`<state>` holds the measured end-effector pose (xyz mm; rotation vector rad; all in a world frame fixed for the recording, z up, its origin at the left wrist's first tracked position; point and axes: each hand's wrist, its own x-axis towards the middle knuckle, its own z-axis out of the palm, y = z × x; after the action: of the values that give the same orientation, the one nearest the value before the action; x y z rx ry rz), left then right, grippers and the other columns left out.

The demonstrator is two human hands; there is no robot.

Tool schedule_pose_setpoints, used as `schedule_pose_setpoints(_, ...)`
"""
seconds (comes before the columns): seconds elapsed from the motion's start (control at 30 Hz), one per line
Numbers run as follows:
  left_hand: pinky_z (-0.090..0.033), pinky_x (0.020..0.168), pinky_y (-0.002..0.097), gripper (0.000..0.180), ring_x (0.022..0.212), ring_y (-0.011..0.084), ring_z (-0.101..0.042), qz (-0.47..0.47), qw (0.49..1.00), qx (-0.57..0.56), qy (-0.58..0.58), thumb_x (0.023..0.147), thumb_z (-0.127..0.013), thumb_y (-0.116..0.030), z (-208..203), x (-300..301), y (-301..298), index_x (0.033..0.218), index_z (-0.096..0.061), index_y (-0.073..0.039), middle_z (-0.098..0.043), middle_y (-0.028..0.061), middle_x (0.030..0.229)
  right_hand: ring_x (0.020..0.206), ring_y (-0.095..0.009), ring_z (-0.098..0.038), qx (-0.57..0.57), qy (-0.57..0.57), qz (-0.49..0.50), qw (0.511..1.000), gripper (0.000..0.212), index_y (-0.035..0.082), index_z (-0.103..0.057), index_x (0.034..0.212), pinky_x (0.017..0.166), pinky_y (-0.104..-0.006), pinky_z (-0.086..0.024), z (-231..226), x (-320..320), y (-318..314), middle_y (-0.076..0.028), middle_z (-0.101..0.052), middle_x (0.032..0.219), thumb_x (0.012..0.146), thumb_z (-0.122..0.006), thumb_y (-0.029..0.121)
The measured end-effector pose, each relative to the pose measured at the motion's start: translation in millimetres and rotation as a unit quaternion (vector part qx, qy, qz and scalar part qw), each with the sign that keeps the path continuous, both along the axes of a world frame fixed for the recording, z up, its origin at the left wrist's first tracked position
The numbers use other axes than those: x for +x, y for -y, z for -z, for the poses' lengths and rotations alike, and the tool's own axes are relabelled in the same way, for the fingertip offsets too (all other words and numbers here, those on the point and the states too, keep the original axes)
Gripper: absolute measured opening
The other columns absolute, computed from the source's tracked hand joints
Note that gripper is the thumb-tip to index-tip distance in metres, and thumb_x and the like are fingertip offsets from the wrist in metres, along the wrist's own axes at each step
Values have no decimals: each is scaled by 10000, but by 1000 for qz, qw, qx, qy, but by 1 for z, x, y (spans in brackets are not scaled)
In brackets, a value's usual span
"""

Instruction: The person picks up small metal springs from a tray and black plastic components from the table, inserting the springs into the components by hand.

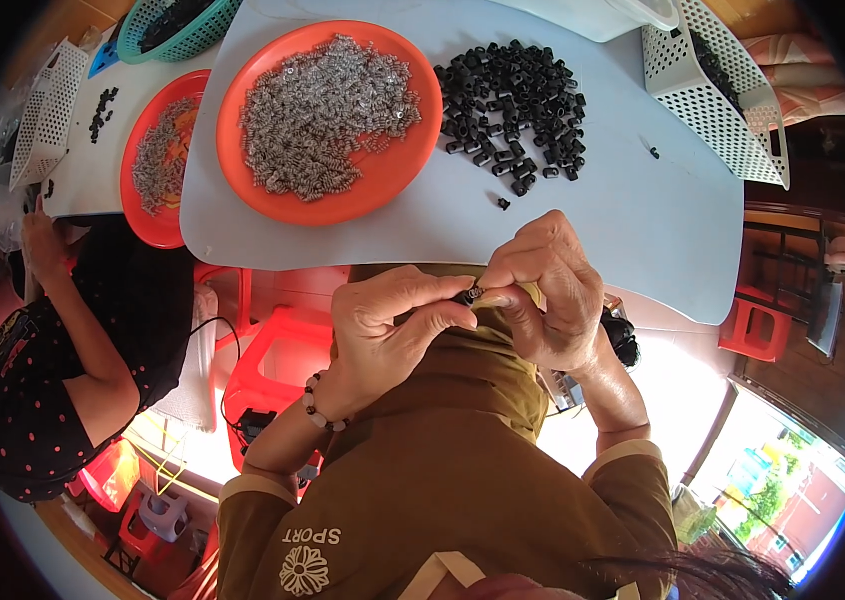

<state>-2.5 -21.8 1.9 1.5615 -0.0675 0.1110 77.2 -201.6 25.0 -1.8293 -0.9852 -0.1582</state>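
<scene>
In front of my body, just off the table's near edge, my left hand [378,325] pinches a small black plastic part [464,297] between thumb and forefinger. My right hand [551,295] meets it from the other side, its thumb and forefinger closed on a small metal spring [477,292] at the part's end. The fingertips partly cover both, so how deep the spring sits cannot be made out. Beyond my hands, an orange-red plate [233,170] holds a heap of metal springs [328,115]. Right of it lies a pile of black plastic parts [513,105].
One black piece [504,203] lies near the edge of the pale table [643,235]. White perforated baskets [763,130] stand at far right and far left. On the left a co-worker [73,370] sits by a second red plate of springs [131,200]. A red stool [278,360] is below.
</scene>
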Motion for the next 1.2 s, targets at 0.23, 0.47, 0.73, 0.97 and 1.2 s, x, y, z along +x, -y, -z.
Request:
schedule_pose_setpoints(0.23,-461,587,219,171,639,88,-613,-5,998,-60,-22,815,-727,-7,6,-1,8,986,-721,1,-694,62,740,695,-208,-478,-9,17,5,1000,83,61,-621,815,626,-323,-400,2,-2,3,-35,-613,790,835,-700,75)
schedule_pose_setpoints(0.47,-469,588,210,152,655,75,-596,7,990,-123,-62,848,-700,-2,7,-1,12,996,-708,31,-691,65,772,730,-233,-516,-47,7,13,999,287,68,-661,883,649,-328,-447,0,-9,7,-18,-618,815,634,-742,-52)
schedule_pose_setpoints(0.73,-471,595,204,159,644,68,-551,70,939,-267,-203,898,-660,-20,15,-9,17,1043,-690,36,-685,62,830,734,-198,-521,-96,136,13,986,282,78,-700,922,614,-329,-462,2,-13,17,-5,-609,840,645,-733,35)
schedule_pose_setpoints(0.97,-490,615,206,218,711,77,-596,11,955,-242,-172,878,-692,-29,16,-6,22,1077,-643,46,-691,73,881,740,-230,-562,-90,5,46,995,224,65,-699,902,610,-335,-475,5,2,28,-37,-644,862,691,-721,-6)
schedule_pose_setpoints(1.2,-516,651,216,231,745,88,-613,16,947,-257,-192,879,-695,-40,11,-2,19,1093,-652,36,-694,82,891,804,-239,-569,-210,56,164,962,217,83,-703,886,675,-341,-493,31,30,26,-49,-645,853,694,-755,-4)
